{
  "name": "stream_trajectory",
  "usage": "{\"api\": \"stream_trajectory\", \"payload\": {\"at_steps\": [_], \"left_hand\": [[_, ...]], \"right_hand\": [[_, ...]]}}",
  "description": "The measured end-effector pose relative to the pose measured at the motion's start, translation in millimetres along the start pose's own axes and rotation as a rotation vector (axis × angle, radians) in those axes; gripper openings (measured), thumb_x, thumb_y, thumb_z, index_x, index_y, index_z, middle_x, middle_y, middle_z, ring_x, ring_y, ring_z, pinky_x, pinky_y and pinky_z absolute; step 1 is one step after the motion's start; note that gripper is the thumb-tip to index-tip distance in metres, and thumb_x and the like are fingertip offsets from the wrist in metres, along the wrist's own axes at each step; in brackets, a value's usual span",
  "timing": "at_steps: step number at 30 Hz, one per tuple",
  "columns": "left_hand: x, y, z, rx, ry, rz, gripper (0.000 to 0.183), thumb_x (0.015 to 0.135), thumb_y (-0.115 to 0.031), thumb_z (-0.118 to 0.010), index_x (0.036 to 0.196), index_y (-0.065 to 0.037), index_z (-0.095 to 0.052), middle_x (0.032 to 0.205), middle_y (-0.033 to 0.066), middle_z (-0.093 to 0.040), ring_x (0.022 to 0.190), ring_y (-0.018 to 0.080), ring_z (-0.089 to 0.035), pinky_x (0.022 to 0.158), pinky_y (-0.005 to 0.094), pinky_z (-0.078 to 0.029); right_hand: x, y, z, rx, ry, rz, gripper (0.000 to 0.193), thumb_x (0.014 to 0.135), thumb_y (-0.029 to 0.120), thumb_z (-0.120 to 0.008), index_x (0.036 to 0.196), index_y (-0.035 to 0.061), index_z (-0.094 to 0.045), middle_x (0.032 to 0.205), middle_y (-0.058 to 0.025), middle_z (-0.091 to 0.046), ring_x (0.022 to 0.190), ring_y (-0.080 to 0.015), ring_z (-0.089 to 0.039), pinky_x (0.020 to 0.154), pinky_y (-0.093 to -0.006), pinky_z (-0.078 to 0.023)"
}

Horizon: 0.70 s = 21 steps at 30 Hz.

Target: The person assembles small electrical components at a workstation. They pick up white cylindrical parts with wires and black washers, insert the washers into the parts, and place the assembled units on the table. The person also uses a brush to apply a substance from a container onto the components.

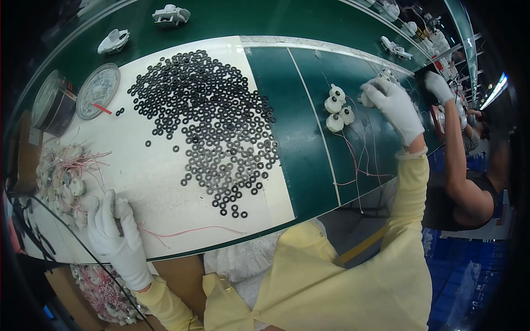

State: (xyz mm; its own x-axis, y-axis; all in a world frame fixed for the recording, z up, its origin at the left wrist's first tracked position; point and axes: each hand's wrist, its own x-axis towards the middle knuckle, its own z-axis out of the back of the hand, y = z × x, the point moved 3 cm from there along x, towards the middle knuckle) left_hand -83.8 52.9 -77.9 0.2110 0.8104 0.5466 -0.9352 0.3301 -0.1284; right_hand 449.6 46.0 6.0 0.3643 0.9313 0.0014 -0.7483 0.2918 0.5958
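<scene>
While the left hand (117, 238) in a white glove sits near the front edge of the white mat (165, 182), its fingers are curled tight round a thin dark tool (118, 225) w/ thin pink wires (182, 233) trailing off to the right. Just left of that hand is a heap of small round white parts w/ pink wires (63, 179).

The right hand (393, 107), also gloved, is far off on the green belt (298, 143). Its fingers are pinched shut on a small round white part (366, 100). Just left of it sit 4 more round white parts (338, 107) in a clump, touching each other. Their pink and white wires (359, 160) run down the belt toward the person.

A big spread of little black rubber rings (212, 118) covers the middle of the mat. At the mat's far left corner are a clear round tub (52, 105) and its lid (98, 91), side by side, w/ a small red stick (101, 108) on the lid's edge.

More white plastic pieces (171, 15) lie on the belt at the back. Another person's gloved hand (439, 86) works at the right.
</scene>
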Motion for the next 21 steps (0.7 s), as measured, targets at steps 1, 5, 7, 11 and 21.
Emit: {"api": "stream_trajectory", "payload": {"at_steps": [1, 5, 7, 11, 21], "left_hand": [[-1, 0, -1, 0.009, -0.005, -0.008, 0.031, 0.092, -0.009, -0.07, 0.123, -0.002, -0.068, 0.116, 0.0095, -0.072, 0.117, 0.0382, -0.062, 0.099, 0.0459, -0.048], [0, 1, -1, -0.001, 0.008, 0.004, 0.031, 0.093, -0.01, -0.07, 0.123, -0.003, -0.068, 0.114, 0.0094, -0.072, 0.118, 0.0378, -0.062, 0.099, 0.0462, -0.048], [1, 1, -1, -0.009, 0.008, 0.002, 0.031, 0.094, -0.011, -0.07, 0.123, -0.004, -0.068, 0.113, 0.0093, -0.072, 0.118, 0.0376, -0.062, 0.099, 0.0463, -0.048], [1, 1, -2, 0.016, -0.02, -0.017, 0.03, 0.094, -0.011, -0.07, 0.123, -0.004, -0.068, 0.112, 0.0091, -0.072, 0.117, 0.0374, -0.062, 0.099, 0.046, -0.048], [3, -3, -3, 0.02, -0.025, -0.025, 0.031, 0.093, -0.012, -0.07, 0.122, -0.004, -0.069, 0.107, 0.0099, -0.072, 0.117, 0.0374, -0.062, 0.1, 0.0464, -0.047]], "right_hand": [[-1, 4, -7, 0.025, 0.017, -0.005, 0.035, 0.098, 0.027, -0.062, 0.104, -0.0069, -0.07, 0.084, -0.0079, -0.074, 0.081, -0.0135, -0.068, 0.08, -0.0292, -0.053], [13, 2, -17, -0.149, 0.196, -0.026, 0.03, 0.099, 0.024, -0.062, 0.111, -0.0028, -0.068, 0.085, -0.0048, -0.072, 0.083, -0.0118, -0.066, 0.082, -0.0284, -0.052], [18, -6, -16, -0.139, 0.195, -0.032, 0.031, 0.099, 0.025, -0.063, 0.114, -0.0024, -0.068, 0.088, -0.0057, -0.073, 0.085, -0.0123, -0.066, 0.082, -0.0289, -0.052], [18, -14, -18, -0.139, 0.106, 0.044, 0.04, 0.098, 0.029, -0.065, 0.118, -0.0059, -0.068, 0.093, -0.0106, -0.075, 0.089, -0.0159, -0.068, 0.085, -0.0311, -0.053], [-4, -28, -21, 0.166, 0.173, -0.066, 0.051, 0.102, 0.033, -0.061, 0.138, -0.0028, -0.06, 0.117, -0.0099, -0.072, 0.103, -0.0133, -0.066, 0.091, -0.0287, -0.052]]}}
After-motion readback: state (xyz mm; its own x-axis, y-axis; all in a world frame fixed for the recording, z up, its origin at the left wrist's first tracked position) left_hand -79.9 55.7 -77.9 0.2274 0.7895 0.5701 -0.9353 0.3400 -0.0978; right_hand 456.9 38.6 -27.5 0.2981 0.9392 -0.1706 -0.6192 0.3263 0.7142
